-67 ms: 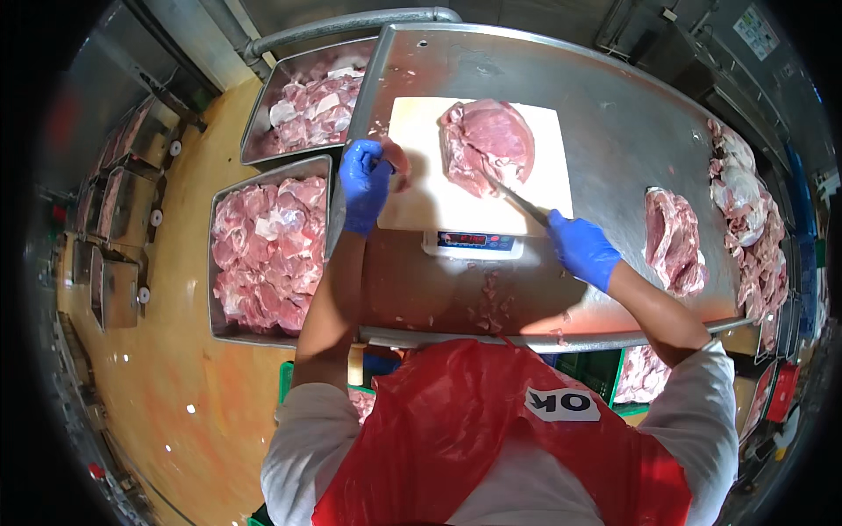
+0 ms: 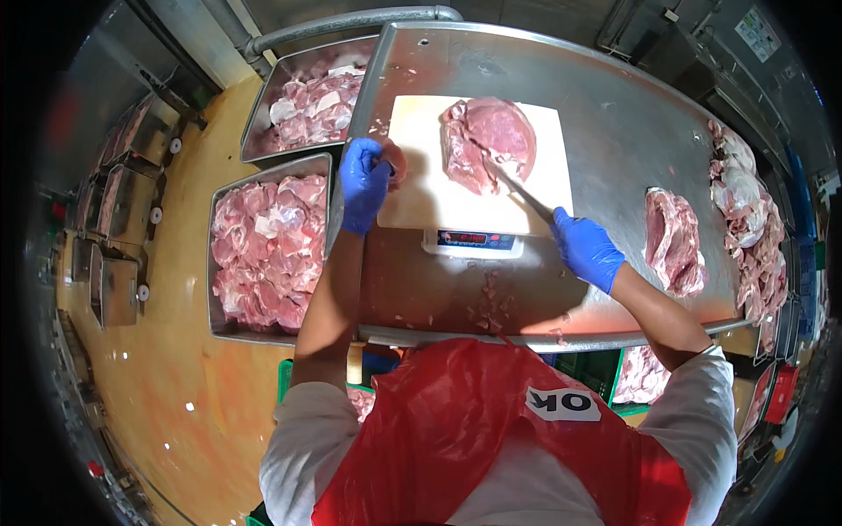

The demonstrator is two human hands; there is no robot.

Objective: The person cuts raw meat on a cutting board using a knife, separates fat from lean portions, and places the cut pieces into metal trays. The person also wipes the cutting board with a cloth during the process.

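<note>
My left hand (image 2: 365, 186), in a blue glove, is closed on a small piece of meat (image 2: 396, 163) above the left edge of a white cutting board (image 2: 414, 206). In my blue-gloved right hand (image 2: 587, 250) is a knife (image 2: 524, 194), held by a handle mostly hidden in my fingers. Its blade slants up and left, the tip at the lower part of a large cut of raw meat (image 2: 491, 145) lying on the board. Below the board's front edge shows a scale (image 2: 474, 245) with a lit red display.
A steel table (image 2: 605, 131) bears another meat cut (image 2: 674, 241) at right and a heap of meat (image 2: 745, 210) along its right edge. Two steel bins of meat, a nearer one (image 2: 330, 263) and a farther one (image 2: 250, 149), stand left. Green crates (image 2: 605, 377) sit under the front edge.
The knife and my right hand have shifted slightly. The small piece hangs differently in my left hand, drawn up closer to the fingers.
</note>
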